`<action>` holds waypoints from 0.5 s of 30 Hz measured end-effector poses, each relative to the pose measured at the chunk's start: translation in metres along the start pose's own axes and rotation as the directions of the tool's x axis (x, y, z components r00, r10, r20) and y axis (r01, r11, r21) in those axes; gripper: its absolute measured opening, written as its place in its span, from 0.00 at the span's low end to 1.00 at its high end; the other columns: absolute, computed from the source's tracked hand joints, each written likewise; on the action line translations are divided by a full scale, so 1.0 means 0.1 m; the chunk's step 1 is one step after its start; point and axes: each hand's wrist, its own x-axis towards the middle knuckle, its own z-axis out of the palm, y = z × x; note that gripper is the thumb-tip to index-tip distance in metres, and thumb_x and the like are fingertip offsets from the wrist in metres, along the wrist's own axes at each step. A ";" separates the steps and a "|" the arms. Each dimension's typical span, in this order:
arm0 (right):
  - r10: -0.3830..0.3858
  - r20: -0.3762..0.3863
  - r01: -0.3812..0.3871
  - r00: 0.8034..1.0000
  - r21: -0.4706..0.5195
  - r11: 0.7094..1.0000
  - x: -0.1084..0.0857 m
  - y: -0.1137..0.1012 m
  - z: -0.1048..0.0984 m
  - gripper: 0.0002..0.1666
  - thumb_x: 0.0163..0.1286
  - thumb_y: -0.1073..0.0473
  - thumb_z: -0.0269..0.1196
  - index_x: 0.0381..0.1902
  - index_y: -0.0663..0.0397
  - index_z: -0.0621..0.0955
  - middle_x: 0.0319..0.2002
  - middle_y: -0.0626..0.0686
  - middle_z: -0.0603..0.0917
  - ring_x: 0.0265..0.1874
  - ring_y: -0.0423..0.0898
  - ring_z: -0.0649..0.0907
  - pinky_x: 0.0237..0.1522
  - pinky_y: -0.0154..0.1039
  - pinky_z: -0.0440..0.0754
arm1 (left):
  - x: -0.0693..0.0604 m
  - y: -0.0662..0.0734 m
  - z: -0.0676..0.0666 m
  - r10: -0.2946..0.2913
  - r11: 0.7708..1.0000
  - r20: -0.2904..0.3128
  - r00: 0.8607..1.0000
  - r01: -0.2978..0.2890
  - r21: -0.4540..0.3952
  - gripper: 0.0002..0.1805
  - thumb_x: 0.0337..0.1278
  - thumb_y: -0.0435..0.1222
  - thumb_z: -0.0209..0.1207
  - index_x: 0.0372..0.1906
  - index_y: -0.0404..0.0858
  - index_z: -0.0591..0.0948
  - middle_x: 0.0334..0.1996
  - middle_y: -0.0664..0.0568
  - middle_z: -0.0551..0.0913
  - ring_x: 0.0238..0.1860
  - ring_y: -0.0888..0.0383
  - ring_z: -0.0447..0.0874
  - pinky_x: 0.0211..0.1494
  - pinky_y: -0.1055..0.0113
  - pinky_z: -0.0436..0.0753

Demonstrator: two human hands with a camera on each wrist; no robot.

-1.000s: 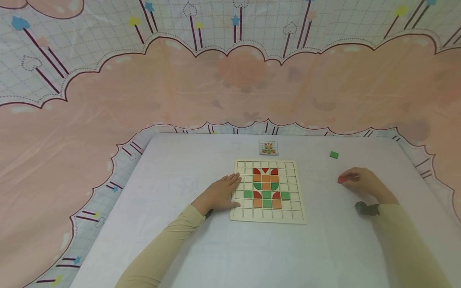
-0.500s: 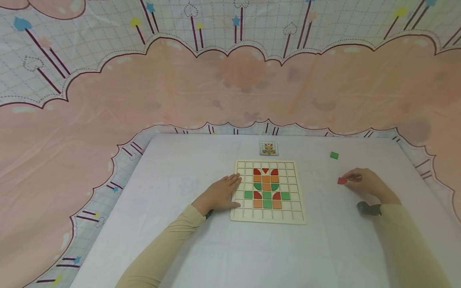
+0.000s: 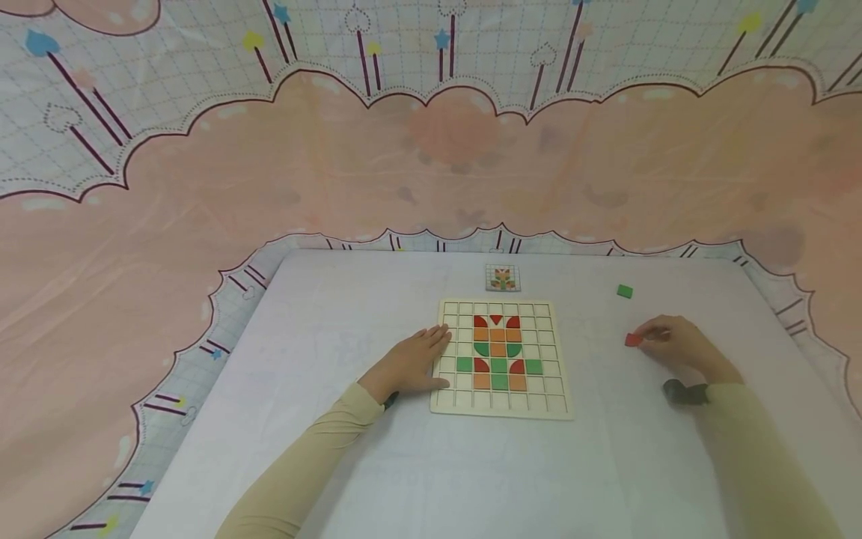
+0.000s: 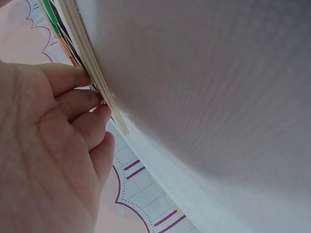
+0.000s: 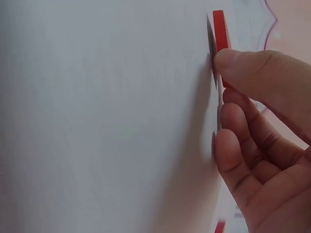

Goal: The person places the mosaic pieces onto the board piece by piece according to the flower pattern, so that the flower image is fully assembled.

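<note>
In the head view, my left hand (image 3: 407, 363) rests with extended fingers on the left edge of a cream grid board (image 3: 501, 412). Red, orange and green tiles fill part of its squares in a symmetrical pattern. The left wrist view shows the fingertips touching the board's side (image 4: 90, 58). To the right of the board, my right hand (image 3: 680, 348) pinches a small red tile (image 3: 631, 340) between thumb and fingers, low over the table. From the right wrist, the red tile (image 5: 221, 31) appears edge-on beside the thumb.
A loose green tile (image 3: 625, 291) lies beyond my right hand. Behind the board is a small pattern card (image 3: 502, 278). Another red bit (image 5: 220, 226) shows at the bottom of the right wrist view. A patterned cloth (image 3: 431, 165) borders the white table (image 3: 350, 299).
My right hand shifts slightly right and then back left with the red tile, which shows more of its face than a second ago. The left hand and board stay in place.
</note>
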 end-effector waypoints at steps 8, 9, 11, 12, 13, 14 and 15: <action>-0.133 0.005 0.132 0.991 0.043 0.990 0.04 -0.30 0.26 0.11 0.59 0.62 0.65 0.41 0.52 0.84 0.41 0.52 0.85 0.43 0.46 0.80 0.46 0.40 0.82 | 0.00 0.00 0.01 0.005 1.000 -0.001 1.000 -0.005 0.010 0.48 0.58 0.60 0.51 0.73 0.34 0.52 0.75 0.44 0.50 0.75 0.52 0.48 0.77 0.60 0.54; -0.163 0.008 0.162 0.987 0.047 0.986 0.05 -0.34 0.29 0.10 0.59 0.63 0.66 0.40 0.51 0.84 0.39 0.50 0.85 0.41 0.43 0.79 0.45 0.37 0.81 | 0.00 0.00 0.01 0.007 1.000 -0.003 1.000 -0.007 0.010 0.48 0.58 0.60 0.51 0.73 0.34 0.52 0.75 0.44 0.50 0.75 0.51 0.48 0.77 0.60 0.54; -0.215 0.018 0.213 0.977 0.070 0.975 0.06 -0.44 0.35 0.10 0.58 0.64 0.66 0.39 0.51 0.84 0.38 0.48 0.85 0.38 0.38 0.78 0.43 0.32 0.80 | 0.00 0.00 0.01 0.011 1.000 -0.002 1.000 -0.011 0.017 0.48 0.58 0.61 0.51 0.73 0.34 0.52 0.75 0.44 0.50 0.75 0.51 0.48 0.77 0.60 0.54; -0.238 0.024 0.235 0.971 0.075 0.969 0.07 -0.48 0.37 0.09 0.58 0.65 0.66 0.38 0.50 0.84 0.37 0.47 0.85 0.37 0.35 0.78 0.42 0.30 0.80 | 0.00 0.00 0.01 0.012 1.000 -0.001 1.000 -0.012 0.019 0.48 0.58 0.61 0.50 0.73 0.34 0.52 0.75 0.44 0.50 0.75 0.51 0.47 0.77 0.60 0.54; -0.259 0.032 0.256 0.965 0.086 0.963 0.08 -0.53 0.40 0.09 0.57 0.65 0.66 0.37 0.50 0.85 0.36 0.47 0.85 0.37 0.34 0.78 0.42 0.29 0.80 | 0.00 0.00 0.01 0.013 1.000 0.002 1.000 -0.013 0.024 0.48 0.58 0.61 0.50 0.73 0.34 0.51 0.75 0.44 0.50 0.76 0.51 0.47 0.77 0.60 0.53; -0.273 0.046 0.268 0.961 0.098 0.958 0.08 -0.58 0.42 0.09 0.57 0.65 0.66 0.37 0.50 0.84 0.36 0.46 0.85 0.36 0.33 0.77 0.42 0.29 0.79 | 0.00 0.00 0.00 0.013 1.000 0.002 1.000 -0.013 0.024 0.48 0.58 0.61 0.50 0.73 0.33 0.51 0.75 0.44 0.50 0.76 0.51 0.47 0.77 0.60 0.53; -0.283 0.062 0.276 0.957 0.109 0.955 0.09 -0.64 0.44 0.09 0.57 0.65 0.66 0.37 0.50 0.84 0.36 0.46 0.85 0.36 0.33 0.77 0.41 0.28 0.79 | 0.00 0.00 0.00 0.011 1.000 0.003 1.000 -0.011 0.021 0.48 0.58 0.61 0.50 0.73 0.33 0.51 0.75 0.44 0.50 0.76 0.51 0.47 0.77 0.60 0.53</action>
